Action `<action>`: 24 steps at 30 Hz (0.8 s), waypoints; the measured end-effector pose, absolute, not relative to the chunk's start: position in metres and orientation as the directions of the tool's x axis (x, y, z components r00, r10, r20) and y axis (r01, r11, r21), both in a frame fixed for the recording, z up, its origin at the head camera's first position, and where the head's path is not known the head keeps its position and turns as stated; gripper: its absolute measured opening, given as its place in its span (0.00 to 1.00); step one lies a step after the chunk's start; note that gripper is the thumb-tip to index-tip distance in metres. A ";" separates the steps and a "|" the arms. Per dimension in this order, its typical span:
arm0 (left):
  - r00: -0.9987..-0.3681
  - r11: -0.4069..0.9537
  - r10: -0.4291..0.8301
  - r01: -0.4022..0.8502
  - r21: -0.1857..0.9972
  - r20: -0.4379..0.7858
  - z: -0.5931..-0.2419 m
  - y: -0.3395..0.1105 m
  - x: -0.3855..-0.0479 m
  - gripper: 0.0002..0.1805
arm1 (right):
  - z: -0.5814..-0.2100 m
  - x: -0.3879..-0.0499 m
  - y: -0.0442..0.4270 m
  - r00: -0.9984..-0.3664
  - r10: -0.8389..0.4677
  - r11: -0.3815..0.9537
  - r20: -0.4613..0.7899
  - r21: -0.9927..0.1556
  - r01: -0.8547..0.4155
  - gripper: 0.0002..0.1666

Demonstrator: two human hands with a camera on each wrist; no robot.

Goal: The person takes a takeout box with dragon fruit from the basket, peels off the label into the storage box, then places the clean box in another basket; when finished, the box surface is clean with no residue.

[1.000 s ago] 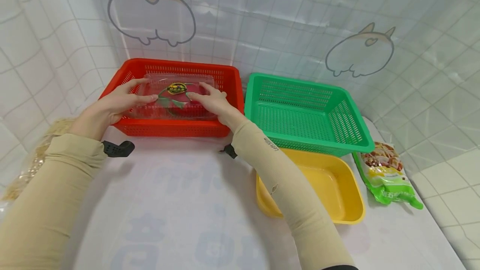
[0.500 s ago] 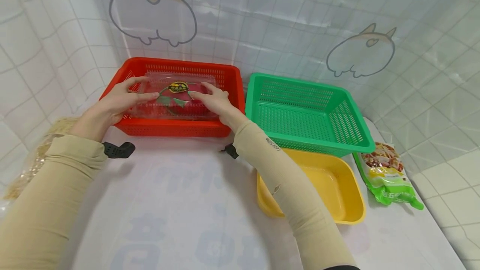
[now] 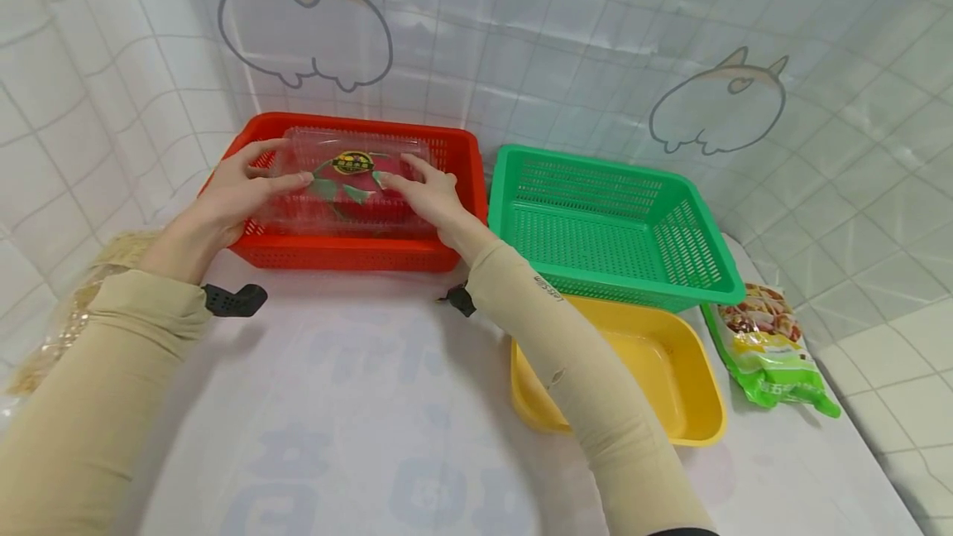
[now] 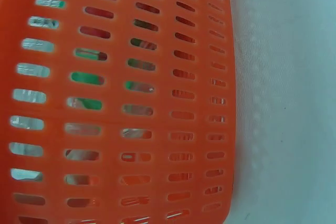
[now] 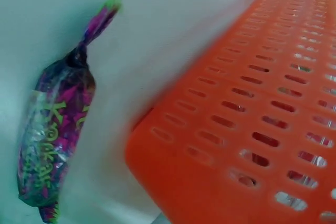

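A clear plastic clamshell box (image 3: 353,162) with a black-and-gold label lies in the red basket (image 3: 357,255). Through its lid shows a red fruit with green scales, a dragon fruit (image 3: 389,165). My left hand (image 3: 238,189) holds the box's left end, thumb on top and fingers toward the far edge. At the right end my right hand (image 3: 435,193) grips it the same way, its thumb on the lid. Both wrist views face the basket's perforated wall (image 4: 121,119), so the hands are hidden there; bits of red and green show through the slots.
A green basket (image 3: 581,234) stands right of the red one, with a yellow tub (image 3: 648,370) before it. Further right lies a green food bag (image 3: 774,354). A purple-wrapped candy (image 5: 58,135) rests beside the red basket. A clear bag (image 3: 82,296) lies under the left forearm.
The box's far edge has shifted slightly up and back within the red basket, both hands moving with it. The baskets and tub stay in place.
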State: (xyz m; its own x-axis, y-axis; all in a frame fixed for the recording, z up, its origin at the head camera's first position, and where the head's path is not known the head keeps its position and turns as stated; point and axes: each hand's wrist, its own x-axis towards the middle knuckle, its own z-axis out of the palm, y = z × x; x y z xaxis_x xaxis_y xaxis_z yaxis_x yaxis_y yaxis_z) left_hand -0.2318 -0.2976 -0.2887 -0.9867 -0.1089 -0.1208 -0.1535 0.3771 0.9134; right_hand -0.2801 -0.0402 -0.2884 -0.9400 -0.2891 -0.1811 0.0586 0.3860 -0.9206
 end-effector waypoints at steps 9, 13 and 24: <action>-0.984 0.338 -0.172 -0.021 0.941 0.040 -0.285 -0.295 -0.226 0.39 | -0.270 -0.273 -0.039 -0.956 -0.260 0.403 -0.135 -0.915 0.020 0.37; -0.975 0.348 -0.193 0.035 0.937 0.108 -0.282 -0.294 -0.220 0.37 | -0.266 -0.267 -0.037 -0.957 -0.263 0.396 -0.119 -0.918 0.005 0.36; -0.932 0.319 -0.264 0.158 0.935 0.247 -0.268 -0.270 -0.201 0.35 | -0.253 -0.251 -0.029 -0.970 -0.238 0.400 -0.046 -0.915 -0.054 0.38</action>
State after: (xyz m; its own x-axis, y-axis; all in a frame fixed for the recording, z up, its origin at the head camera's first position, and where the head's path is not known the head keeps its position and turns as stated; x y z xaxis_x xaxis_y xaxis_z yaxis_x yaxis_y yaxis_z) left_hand -0.2010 -0.2696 -0.2682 -0.9324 -0.2636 0.2471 0.1576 0.3185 0.9347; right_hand -0.2510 -0.0290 -0.2533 -0.9703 -0.2376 -0.0463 -0.0542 0.3997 -0.9150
